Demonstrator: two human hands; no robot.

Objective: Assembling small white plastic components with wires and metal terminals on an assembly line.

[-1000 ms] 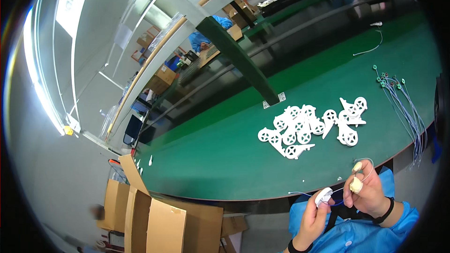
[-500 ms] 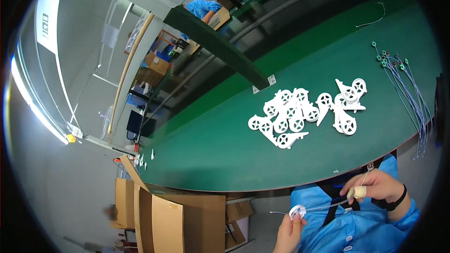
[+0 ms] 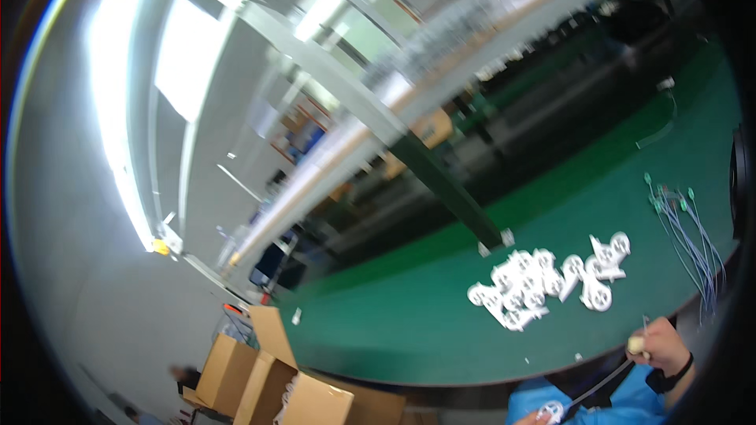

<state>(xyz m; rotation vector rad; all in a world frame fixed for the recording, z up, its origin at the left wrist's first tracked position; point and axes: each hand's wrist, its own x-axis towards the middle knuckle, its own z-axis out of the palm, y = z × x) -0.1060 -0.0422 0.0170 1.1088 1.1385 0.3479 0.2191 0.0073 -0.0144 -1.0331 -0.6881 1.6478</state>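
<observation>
At the lower edge, my left hand (image 3: 534, 419) is closed on a small white plastic wheel piece (image 3: 552, 410); most of that hand lies outside the picture. A thin pale cable (image 3: 600, 386) runs from the wheel piece up to my right hand (image 3: 665, 346). The right fingers are closed on the cable, and a short end sticks up above them. One right finger carries a beige wrap, and a black band circles the wrist. Beyond my hands, several white wheeled plastic parts (image 3: 516, 287) lie heaped on the green table (image 3: 394, 338).
To the right lies a bundle of grey cables (image 3: 691, 244) with green ends. A single cable (image 3: 669, 122) rests farther back. A dark post (image 3: 449, 193) rises from the table. Open cardboard boxes (image 3: 319, 401) stand at the lower left, with white parts inside one.
My view has swung upward and tilted, so the table and both hands appear lower in the picture. Both hands keep their hold, and the cable still stretches between them.
</observation>
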